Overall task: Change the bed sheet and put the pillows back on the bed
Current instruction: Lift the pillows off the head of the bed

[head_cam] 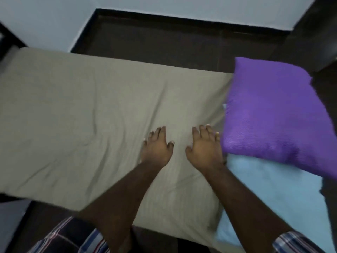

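A beige bed sheet (82, 115) covers most of the narrow bed, with shallow creases across its middle. At the right end a light blue cloth (273, 194) lies under it or beside it. A purple pillow (273, 114) rests on that right end, tilted. My left hand (156, 147) presses flat on the beige sheet with fingers spread. My right hand (204, 145) lies flat beside it, its outer fingers touching the edge of the purple pillow. Both hands hold nothing.
A dark floor (173, 44) runs behind the bed, bordered by a pale wall (182, 6) with a dark skirting. Dark furniture stands at the far right (321, 30). My checked clothing (69, 238) shows at the bottom edge.
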### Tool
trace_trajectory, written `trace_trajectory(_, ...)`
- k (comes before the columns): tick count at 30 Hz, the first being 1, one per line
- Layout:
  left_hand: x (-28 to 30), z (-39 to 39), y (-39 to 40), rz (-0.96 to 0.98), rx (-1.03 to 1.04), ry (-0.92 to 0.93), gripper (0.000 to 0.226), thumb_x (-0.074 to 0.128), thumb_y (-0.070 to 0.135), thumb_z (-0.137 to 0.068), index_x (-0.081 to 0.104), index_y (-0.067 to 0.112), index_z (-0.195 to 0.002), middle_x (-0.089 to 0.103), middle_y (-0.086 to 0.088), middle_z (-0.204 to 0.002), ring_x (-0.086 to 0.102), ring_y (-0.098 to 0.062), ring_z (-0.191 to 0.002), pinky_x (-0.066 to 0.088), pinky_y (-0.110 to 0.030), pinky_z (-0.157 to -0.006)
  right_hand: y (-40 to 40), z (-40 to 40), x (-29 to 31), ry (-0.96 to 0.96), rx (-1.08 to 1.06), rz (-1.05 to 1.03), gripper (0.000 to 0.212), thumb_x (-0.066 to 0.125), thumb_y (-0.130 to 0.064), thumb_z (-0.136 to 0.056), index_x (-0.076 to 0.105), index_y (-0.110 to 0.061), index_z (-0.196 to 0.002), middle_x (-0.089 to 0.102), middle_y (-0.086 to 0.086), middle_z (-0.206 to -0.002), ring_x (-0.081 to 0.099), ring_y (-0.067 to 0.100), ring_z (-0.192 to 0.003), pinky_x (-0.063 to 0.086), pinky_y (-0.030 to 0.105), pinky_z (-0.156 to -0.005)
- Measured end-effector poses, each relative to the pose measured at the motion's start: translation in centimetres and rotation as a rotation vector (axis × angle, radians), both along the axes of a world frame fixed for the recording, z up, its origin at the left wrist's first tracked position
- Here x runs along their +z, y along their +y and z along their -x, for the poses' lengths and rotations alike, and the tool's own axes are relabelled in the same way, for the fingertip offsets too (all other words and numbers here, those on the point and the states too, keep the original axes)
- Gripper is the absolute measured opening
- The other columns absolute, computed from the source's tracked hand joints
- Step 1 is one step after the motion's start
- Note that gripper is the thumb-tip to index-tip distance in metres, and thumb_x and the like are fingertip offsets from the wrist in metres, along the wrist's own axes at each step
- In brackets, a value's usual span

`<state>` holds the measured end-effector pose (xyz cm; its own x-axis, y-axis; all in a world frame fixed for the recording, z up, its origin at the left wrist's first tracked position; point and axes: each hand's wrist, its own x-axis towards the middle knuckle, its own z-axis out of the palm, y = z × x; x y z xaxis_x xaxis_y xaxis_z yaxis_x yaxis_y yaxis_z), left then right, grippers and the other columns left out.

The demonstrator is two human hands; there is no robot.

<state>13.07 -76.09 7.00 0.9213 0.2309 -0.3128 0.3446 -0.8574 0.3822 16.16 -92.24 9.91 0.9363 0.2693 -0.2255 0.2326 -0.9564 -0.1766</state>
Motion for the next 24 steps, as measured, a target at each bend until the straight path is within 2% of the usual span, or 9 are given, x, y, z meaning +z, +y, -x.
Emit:
trace_trajectory(8,0.9,15.8,26.2,-0.106,0.214,0.025,0.066,0.042,0.043,-0.102,0.020,0.018,-0.158,0.023,-0.002,-0.165,0.017,-0.027,-0.152,0.019,-0.052,-0.121,27.1,13.2,0.2,0.080,0.213,-0.041,0.077,0.054,-0.038,-0.090,0.022,-0.014,-0.157,0.016,0.009,-0.165,0.007,0.029,-0.153,0.010,0.051,-0.123)
trace_trajectory(12,1.5,22.5,38.6,-0.106,0.310,0.045,0.065,0.042,0.041,-0.102,0.019,0.018,-0.159,0.023,-0.002,-0.165,0.018,-0.028,-0.152,0.019,-0.053,-0.121,39.6,18.4,0.7,0.143,0.279,-0.103,0.076,0.052,-0.037,-0.091,0.021,-0.015,-0.157,0.018,0.008,-0.165,0.008,0.028,-0.153,0.012,0.048,-0.123)
trace_trajectory(15,1.2,25.9,46.4,-0.096,0.394,0.069,0.065,0.045,0.040,-0.100,0.023,0.018,-0.157,0.028,-0.004,-0.163,0.025,-0.028,-0.149,0.025,-0.053,-0.119,47.2,20.8,-0.1,0.209,0.340,-0.119,0.076,0.051,-0.037,-0.093,0.019,-0.014,-0.158,0.019,0.007,-0.165,0.011,0.027,-0.153,0.014,0.047,-0.124)
trace_trajectory(20,0.4,29.6,57.7,-0.051,0.474,0.111,0.061,0.050,0.037,-0.099,0.034,0.013,-0.153,0.040,-0.008,-0.156,0.037,-0.027,-0.142,0.034,-0.046,-0.114,58.8,22.6,-2.7,0.315,0.416,-0.154,0.076,0.052,-0.035,-0.093,0.020,-0.011,-0.157,0.025,0.010,-0.163,0.018,0.027,-0.151,0.019,0.044,-0.122)
trace_trajectory(24,-1.0,30.5,68.2,0.003,0.571,0.156,0.062,0.047,0.038,-0.102,0.031,0.013,-0.155,0.038,-0.009,-0.157,0.039,-0.027,-0.141,0.036,-0.044,-0.114,69.2,23.1,-5.2,0.411,0.461,-0.220,0.076,0.055,-0.033,-0.091,0.024,-0.008,-0.156,0.033,0.011,-0.158,0.026,0.027,-0.148,0.024,0.042,-0.120)
